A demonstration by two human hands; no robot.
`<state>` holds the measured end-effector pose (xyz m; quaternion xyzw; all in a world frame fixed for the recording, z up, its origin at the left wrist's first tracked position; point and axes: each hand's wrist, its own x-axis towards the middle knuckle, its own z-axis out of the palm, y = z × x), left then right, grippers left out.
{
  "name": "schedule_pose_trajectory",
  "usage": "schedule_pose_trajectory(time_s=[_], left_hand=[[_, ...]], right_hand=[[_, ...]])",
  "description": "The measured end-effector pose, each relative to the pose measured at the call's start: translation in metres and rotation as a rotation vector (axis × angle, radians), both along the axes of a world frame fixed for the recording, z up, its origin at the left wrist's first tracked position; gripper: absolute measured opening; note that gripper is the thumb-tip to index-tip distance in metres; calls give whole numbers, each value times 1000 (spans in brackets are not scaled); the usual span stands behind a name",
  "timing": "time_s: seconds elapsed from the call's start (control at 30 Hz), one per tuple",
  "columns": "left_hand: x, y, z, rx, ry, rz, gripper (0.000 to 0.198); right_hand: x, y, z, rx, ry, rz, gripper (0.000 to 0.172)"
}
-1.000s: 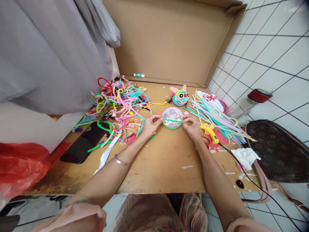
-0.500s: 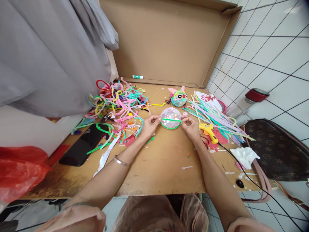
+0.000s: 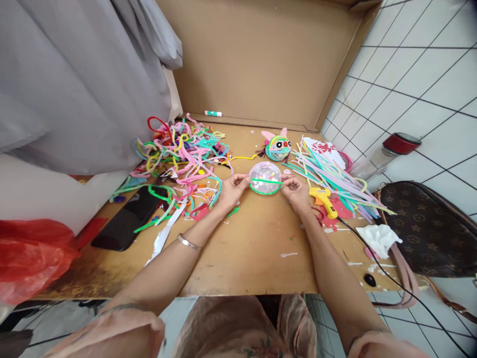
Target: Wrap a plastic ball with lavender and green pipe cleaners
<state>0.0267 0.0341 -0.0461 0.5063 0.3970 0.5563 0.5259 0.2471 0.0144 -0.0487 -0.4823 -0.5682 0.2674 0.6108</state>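
A clear round plastic piece (image 3: 265, 172), edged in pale pink and green, sits between my hands above the table. Bits of colour show through it. Across its lower half runs a straight green pipe cleaner (image 3: 266, 182). My left hand (image 3: 234, 189) pinches the strip's left end at the piece's rim, and my right hand (image 3: 295, 191) pinches the right end. Whether the fingertips also grip the rim is hard to make out. Just behind is a round striped figure (image 3: 278, 147) with pink ears, eyes and a red nose.
Tangled pipe cleaners (image 3: 186, 144) and a black phone (image 3: 128, 219) lie left. On the right are straight pipe cleaners (image 3: 346, 184), a yellow glue gun (image 3: 324, 201) with its cord, a tissue (image 3: 379, 239), a brown bag (image 3: 428, 228) and a red-lidded bottle (image 3: 400, 144). Cardboard (image 3: 253, 64) stands behind.
The view has shifted slightly. Both hands keep the green pipe cleaner stretched across the round piece, with almost no other movement.
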Motion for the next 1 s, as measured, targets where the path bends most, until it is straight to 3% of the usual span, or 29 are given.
schedule_pose_trajectory(time_s=[0.27, 0.57, 1.0], left_hand=[[-2, -1, 3, 12, 28, -20, 42], [-6, 2, 3, 0, 30, -88, 55], [-12, 4, 2, 13, -11, -184, 51]], right_hand=[[-2, 1, -2, 16, 12, -16, 16], [-3, 0, 0, 79, -68, 18, 17], [-4, -2, -1, 78, -53, 0, 15]])
